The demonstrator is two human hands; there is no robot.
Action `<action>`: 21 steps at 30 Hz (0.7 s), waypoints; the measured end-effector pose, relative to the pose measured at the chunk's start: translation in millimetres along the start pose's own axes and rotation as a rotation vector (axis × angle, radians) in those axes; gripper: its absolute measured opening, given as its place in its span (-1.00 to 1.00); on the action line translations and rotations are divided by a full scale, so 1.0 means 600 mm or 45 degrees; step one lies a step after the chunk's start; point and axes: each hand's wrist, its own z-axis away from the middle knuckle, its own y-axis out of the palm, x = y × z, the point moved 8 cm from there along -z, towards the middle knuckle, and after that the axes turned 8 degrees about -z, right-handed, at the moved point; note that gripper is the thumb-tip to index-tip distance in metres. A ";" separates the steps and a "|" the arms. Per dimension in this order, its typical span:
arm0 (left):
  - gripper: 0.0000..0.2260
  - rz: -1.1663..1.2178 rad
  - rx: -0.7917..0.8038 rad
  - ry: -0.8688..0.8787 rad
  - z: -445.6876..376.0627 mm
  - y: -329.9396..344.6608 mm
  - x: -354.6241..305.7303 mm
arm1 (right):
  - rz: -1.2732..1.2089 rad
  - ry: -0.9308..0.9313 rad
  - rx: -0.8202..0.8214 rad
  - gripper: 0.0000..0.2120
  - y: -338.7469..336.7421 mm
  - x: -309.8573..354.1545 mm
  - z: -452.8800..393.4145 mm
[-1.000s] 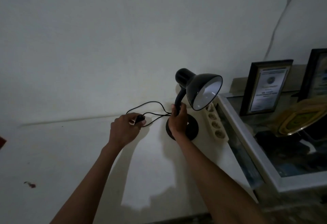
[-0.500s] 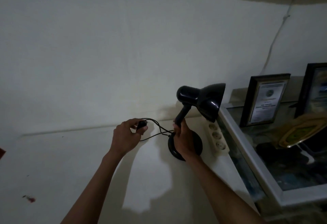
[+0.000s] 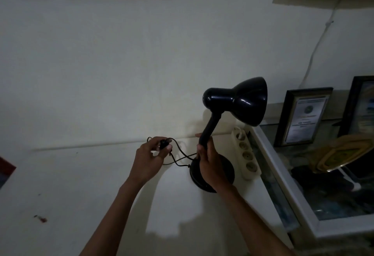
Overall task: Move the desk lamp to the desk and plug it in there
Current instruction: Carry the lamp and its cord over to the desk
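Observation:
A black desk lamp (image 3: 240,102) stands with its round base (image 3: 226,166) on the white desk (image 3: 81,185), shade turned to the right toward the wall side. My right hand (image 3: 210,162) grips the lamp's neck just above the base. My left hand (image 3: 150,158) pinches the black plug (image 3: 165,144) at the end of the thin black cord (image 3: 180,159), which loops between both hands. A white power strip (image 3: 245,154) with several sockets lies right of the base, along the desk's right edge.
A glass-topped white cabinet (image 3: 283,185) adjoins the desk on the right, holding framed certificates (image 3: 303,118) and a gold plaque (image 3: 344,154). A white cable (image 3: 315,49) runs up the wall. A small red mark (image 3: 41,219) lies on the desk at left.
The lamp's shade has swung from facing me to facing right and away. My left hand has lifted the plug slightly and drawn nearer the lamp. My head has tilted up.

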 end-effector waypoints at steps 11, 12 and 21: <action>-0.91 -0.120 -0.285 -0.099 0.105 -0.075 -0.009 | -0.121 -0.077 0.346 -0.71 0.058 0.045 0.042; -0.90 -0.129 -0.322 -0.133 0.122 -0.085 -0.009 | -0.128 -0.077 0.405 -0.72 0.067 0.052 0.048; -0.85 -0.367 -0.723 -0.426 0.364 -0.192 -0.012 | -0.185 -0.092 0.925 -0.82 0.165 0.120 0.141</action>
